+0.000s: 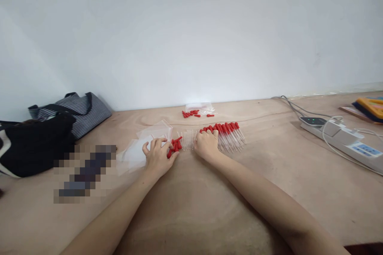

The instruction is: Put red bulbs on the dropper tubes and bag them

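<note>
My left hand [159, 154] rests at a small pile of red rubber dropper bulbs [176, 146], its fingers curved and apart, thumb and fingertips touching or just over them. Clear glass dropper tubes [187, 140] lie side by side in a row between my hands. At the right end of that row, my right hand [207, 144] is closed, knuckles up. Its fingertips are hidden, so what it grips cannot be seen. Just right of it lies a row of droppers [230, 135], red bulbs on glass tubes, tips toward me. Clear zip bags [134, 151] lie under and beside my left hand.
More red bulbs [190, 114] lie by a clear bag [199, 107] near the wall. On the left are a black bag [36, 143], a striped bag [92, 111] and a blurred-out object [86, 175]. A power strip [356, 143] with cables stands on the right.
</note>
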